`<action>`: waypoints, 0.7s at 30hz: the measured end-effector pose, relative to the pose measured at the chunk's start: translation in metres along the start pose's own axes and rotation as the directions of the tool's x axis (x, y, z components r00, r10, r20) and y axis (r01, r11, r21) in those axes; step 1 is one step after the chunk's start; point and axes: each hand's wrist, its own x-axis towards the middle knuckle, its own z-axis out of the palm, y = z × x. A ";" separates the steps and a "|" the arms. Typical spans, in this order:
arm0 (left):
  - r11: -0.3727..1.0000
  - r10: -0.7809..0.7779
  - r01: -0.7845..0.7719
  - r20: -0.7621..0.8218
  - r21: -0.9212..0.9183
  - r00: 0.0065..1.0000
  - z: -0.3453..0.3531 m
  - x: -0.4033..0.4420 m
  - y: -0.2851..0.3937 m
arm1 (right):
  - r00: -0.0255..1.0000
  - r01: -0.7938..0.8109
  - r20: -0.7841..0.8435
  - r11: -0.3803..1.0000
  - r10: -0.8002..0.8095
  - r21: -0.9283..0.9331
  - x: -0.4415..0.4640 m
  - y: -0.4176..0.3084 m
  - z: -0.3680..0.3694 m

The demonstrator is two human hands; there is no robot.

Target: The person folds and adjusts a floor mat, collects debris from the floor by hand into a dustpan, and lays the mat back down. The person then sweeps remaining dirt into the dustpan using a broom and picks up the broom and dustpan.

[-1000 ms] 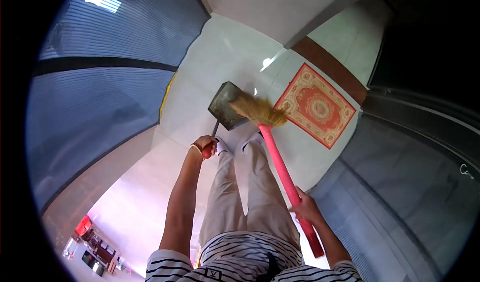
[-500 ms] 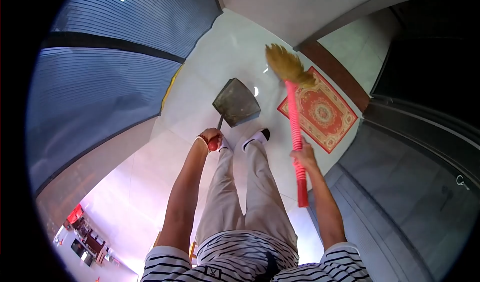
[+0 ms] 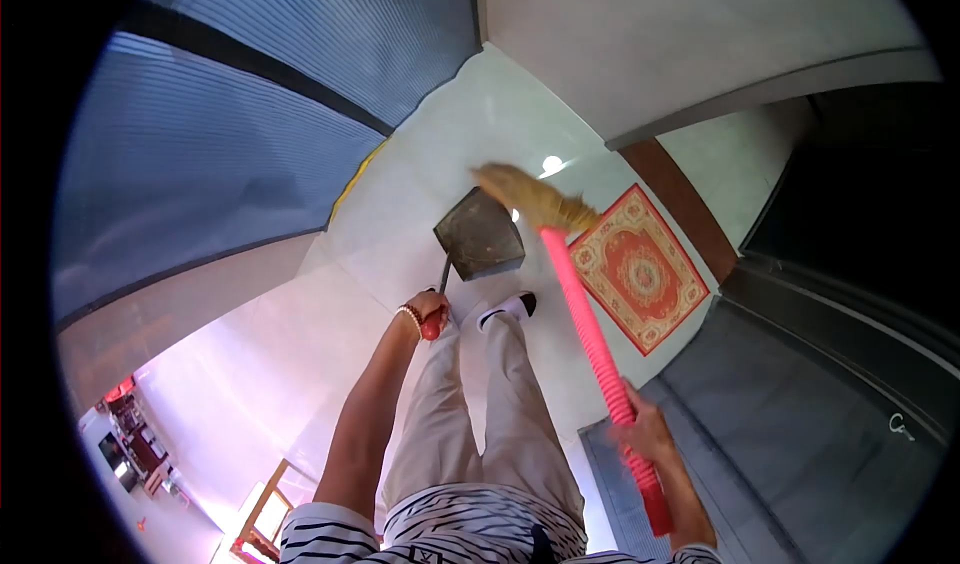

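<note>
My left hand [image 3: 430, 312] is closed round the red-ended handle of a dustpan. The dark dustpan [image 3: 482, 236] rests on the pale tiled floor in front of my feet, its thin metal shaft running back to my hand. My right hand [image 3: 643, 427] grips the pink ribbed handle of a broom [image 3: 587, 334] near its red end. The tan bristles of the broom spread across the far right edge of the dustpan, blurred by motion. Whether they touch the pan or anything lies in it, I cannot tell.
A red patterned mat [image 3: 645, 269] lies to the right, by a brown door sill [image 3: 680, 199]. Blue ribbed screen panels [image 3: 240, 134] stand at the left. A grey wall [image 3: 620, 44] is ahead, and a wooden-framed piece of furniture [image 3: 268, 509] stands behind at lower left.
The broom's bristles have swung left from beside the mat to the dustpan, while my right hand has drawn back towards my body. The dustpan stays in my left hand.
</note>
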 end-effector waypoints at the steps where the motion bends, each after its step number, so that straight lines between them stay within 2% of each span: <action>1: 1.000 0.008 -0.007 0.022 -0.017 1.000 -0.001 -0.004 -0.003 | 0.999 0.043 -0.004 0.999 -0.043 0.011 0.023 -0.011 -0.010; 3: 0.995 0.021 -0.017 0.042 -0.095 0.999 -0.011 0.003 -0.023 | 0.995 0.095 -0.009 0.987 -0.095 0.129 0.076 -0.038 -0.020; 4: 0.991 0.014 -0.009 0.041 -0.134 0.999 -0.008 0.003 -0.020 | 0.996 0.090 0.002 0.966 -0.094 0.244 0.115 -0.059 -0.035; 5: 0.979 -0.052 0.056 0.027 -0.195 0.998 0.004 -0.013 -0.012 | 0.998 0.016 0.050 0.961 -0.031 0.277 0.154 -0.073 -0.050; 6: 0.948 -0.111 0.125 0.065 -0.293 0.992 0.006 -0.017 -0.010 | 0.994 0.110 -0.019 0.962 -0.109 0.248 0.191 -0.093 -0.057; 8: 0.866 -0.150 0.203 0.151 -0.456 0.977 0.003 -0.017 -0.017 | 0.996 0.081 0.000 0.877 -0.092 0.473 0.275 -0.125 -0.056; 10: 0.841 -0.166 0.217 0.145 -0.496 0.975 0.010 -0.027 -0.013 | 0.987 0.130 0.004 0.818 -0.160 0.560 0.351 -0.162 -0.052; 11: 0.826 -0.139 0.218 0.187 -0.519 0.972 -0.017 0.007 -0.045 | 0.994 0.104 -0.020 0.848 -0.109 0.520 0.380 -0.170 -0.008; 13: 0.782 -0.163 0.258 0.214 -0.566 0.963 -0.018 0.001 -0.056 | 0.997 0.079 -0.016 0.918 -0.079 0.389 0.428 -0.189 0.020; 16: 0.768 -0.194 0.266 0.185 -0.583 0.964 -0.018 0.006 -0.063 | 0.987 0.144 -0.058 0.988 -0.147 -0.061 0.454 -0.162 0.052; 17: 0.776 -0.187 0.257 0.179 -0.576 0.966 -0.018 0.008 -0.065 | 0.993 0.116 0.057 0.961 -0.105 -0.251 0.431 -0.155 0.049; 19: 0.749 -0.179 0.270 0.208 -0.605 0.962 -0.023 0.019 -0.068 | 0.955 0.266 -0.029 0.893 -0.296 -0.363 0.400 -0.101 0.052; 20: 0.737 -0.167 0.270 0.220 -0.620 0.961 -0.028 0.022 -0.075 | 0.971 0.211 -0.011 0.883 -0.238 -0.420 0.383 -0.064 0.054; 21: 0.732 -0.165 0.298 0.266 -0.613 0.950 -0.036 0.024 -0.084 | 0.935 0.312 -0.045 0.874 -0.353 -0.373 0.351 -0.028 0.057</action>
